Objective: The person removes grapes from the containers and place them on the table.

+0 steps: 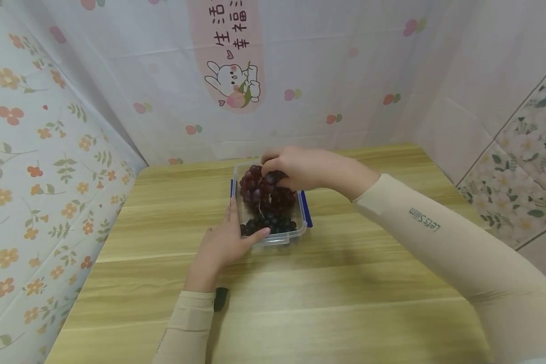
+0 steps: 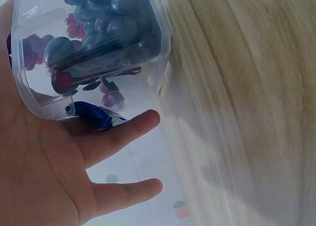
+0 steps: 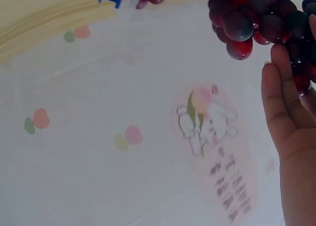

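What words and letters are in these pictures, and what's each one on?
"Let's Slim": on the right sleeve.
"生活" and "幸福": on the pink rabbit panel; more writing is cut off at the top edge, and in the right wrist view the panel's writing is too blurred to read.
Left sleeve: faint marks, too small to read.
Clear box: no writing I can see.

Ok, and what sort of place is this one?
Probably a small indoor corner, perhaps dressed for recording, though I can't be certain: a wood-grain table stands up against a white printed curtain with a cartoon rabbit, and a flowered sheet lines the left side.
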The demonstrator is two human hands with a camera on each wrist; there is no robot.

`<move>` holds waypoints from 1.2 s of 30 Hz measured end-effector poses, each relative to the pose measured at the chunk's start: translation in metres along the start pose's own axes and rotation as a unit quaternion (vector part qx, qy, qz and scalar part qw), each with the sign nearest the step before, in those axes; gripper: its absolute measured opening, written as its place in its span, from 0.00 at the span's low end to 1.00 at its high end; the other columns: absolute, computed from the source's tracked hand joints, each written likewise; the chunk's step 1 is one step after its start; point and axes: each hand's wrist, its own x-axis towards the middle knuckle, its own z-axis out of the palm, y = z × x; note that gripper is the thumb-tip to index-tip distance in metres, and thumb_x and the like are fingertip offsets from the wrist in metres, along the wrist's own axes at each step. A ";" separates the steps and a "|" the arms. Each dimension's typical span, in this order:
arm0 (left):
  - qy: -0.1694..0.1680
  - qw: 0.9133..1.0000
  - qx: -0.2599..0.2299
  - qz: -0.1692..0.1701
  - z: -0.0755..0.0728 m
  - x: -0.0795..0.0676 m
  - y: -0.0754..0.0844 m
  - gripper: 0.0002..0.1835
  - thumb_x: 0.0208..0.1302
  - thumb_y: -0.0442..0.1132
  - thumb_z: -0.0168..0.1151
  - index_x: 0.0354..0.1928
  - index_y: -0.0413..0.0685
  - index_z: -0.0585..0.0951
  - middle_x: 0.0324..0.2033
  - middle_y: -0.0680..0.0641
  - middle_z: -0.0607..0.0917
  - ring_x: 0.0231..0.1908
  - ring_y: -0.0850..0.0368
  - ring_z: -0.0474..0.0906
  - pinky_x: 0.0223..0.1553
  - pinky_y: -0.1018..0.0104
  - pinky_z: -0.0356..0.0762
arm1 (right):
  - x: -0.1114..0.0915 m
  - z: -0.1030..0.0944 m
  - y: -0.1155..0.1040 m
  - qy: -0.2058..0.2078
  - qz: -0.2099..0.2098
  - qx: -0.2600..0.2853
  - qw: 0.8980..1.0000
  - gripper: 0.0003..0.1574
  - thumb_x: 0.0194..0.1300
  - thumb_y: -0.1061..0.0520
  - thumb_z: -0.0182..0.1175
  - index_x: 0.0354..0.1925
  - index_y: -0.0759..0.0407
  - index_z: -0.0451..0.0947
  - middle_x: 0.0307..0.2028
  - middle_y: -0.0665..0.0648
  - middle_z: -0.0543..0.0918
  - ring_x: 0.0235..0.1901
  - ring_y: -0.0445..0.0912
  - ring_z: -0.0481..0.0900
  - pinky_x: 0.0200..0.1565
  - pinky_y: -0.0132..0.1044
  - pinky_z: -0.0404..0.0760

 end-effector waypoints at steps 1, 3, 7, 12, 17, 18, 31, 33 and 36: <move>0.001 1.000 0.000 0.000 0.000 0.000 0.000 0.75 0.57 0.92 0.43 0.85 0.46 0.28 0.86 0.39 0.43 0.76 0.34 0.70 0.76 0.22 0.53 | -0.003 0.000 0.001 0.019 -0.002 0.001 1.000 0.21 0.72 0.61 0.70 0.61 0.59 0.84 0.68 0.64 0.79 0.62 0.57 0.84 0.62 0.49 0.86; 0.001 1.000 -0.001 0.000 0.001 0.000 0.000 0.75 0.57 0.92 0.43 0.85 0.46 0.28 0.86 0.39 0.43 0.77 0.34 0.69 0.77 0.22 0.52 | -0.011 -0.001 0.004 0.060 -0.005 0.006 0.998 0.20 0.71 0.62 0.70 0.60 0.60 0.85 0.66 0.63 0.81 0.60 0.57 0.85 0.60 0.48 0.87; 0.004 1.000 -0.006 -0.002 0.001 -0.001 0.000 0.74 0.57 0.91 0.44 0.85 0.47 0.28 0.86 0.39 0.43 0.78 0.34 0.67 0.77 0.22 0.50 | -0.026 -0.001 0.010 0.145 -0.002 0.025 0.989 0.19 0.68 0.65 0.72 0.57 0.62 0.86 0.63 0.64 0.82 0.57 0.57 0.86 0.58 0.50 0.88; 0.006 1.000 -0.007 -0.001 0.002 -0.001 0.002 0.73 0.59 0.90 0.45 0.86 0.47 0.28 0.86 0.40 0.41 0.77 0.32 0.68 0.78 0.23 0.50 | -0.049 0.005 0.020 0.248 0.035 0.037 0.968 0.17 0.66 0.66 0.74 0.53 0.64 0.87 0.59 0.64 0.84 0.51 0.57 0.88 0.54 0.51 0.89; 0.003 1.000 -0.008 -0.001 0.001 -0.002 0.003 0.73 0.59 0.90 0.45 0.85 0.47 0.27 0.86 0.41 0.39 0.76 0.32 0.68 0.79 0.24 0.48 | -0.072 0.015 0.030 0.306 0.125 0.055 0.942 0.18 0.66 0.68 0.73 0.54 0.66 0.86 0.61 0.66 0.84 0.53 0.60 0.87 0.54 0.55 0.87; 0.003 1.000 -0.009 -0.001 0.000 -0.002 0.003 0.73 0.59 0.90 0.45 0.85 0.47 0.27 0.86 0.40 0.39 0.76 0.32 0.68 0.79 0.24 0.48 | -0.076 0.018 0.031 0.308 0.146 0.066 0.938 0.19 0.66 0.68 0.72 0.55 0.66 0.86 0.63 0.66 0.83 0.55 0.61 0.86 0.54 0.56 0.87; 0.003 1.000 -0.001 0.000 0.004 -0.003 0.000 0.74 0.58 0.91 0.43 0.85 0.46 0.28 0.85 0.38 0.45 0.70 0.31 0.77 0.78 0.26 0.53 | -0.120 0.067 0.053 0.281 0.333 0.197 0.879 0.21 0.71 0.63 0.70 0.60 0.64 0.83 0.65 0.64 0.81 0.55 0.62 0.85 0.60 0.60 0.82; 0.005 1.000 -0.002 0.001 0.003 -0.002 0.000 0.74 0.59 0.90 0.44 0.85 0.46 0.27 0.85 0.39 0.46 0.69 0.31 0.78 0.78 0.26 0.54 | -0.123 0.075 0.059 0.278 0.346 0.209 0.871 0.21 0.71 0.61 0.70 0.60 0.63 0.83 0.62 0.65 0.82 0.54 0.62 0.84 0.59 0.60 0.81; 0.006 1.000 0.002 0.003 0.002 -0.001 0.000 0.73 0.59 0.91 0.43 0.85 0.47 0.27 0.86 0.39 0.44 0.70 0.31 0.76 0.78 0.26 0.55 | -0.127 0.088 0.070 0.273 0.364 0.223 0.862 0.21 0.71 0.61 0.70 0.60 0.64 0.83 0.60 0.68 0.82 0.55 0.62 0.82 0.57 0.59 0.81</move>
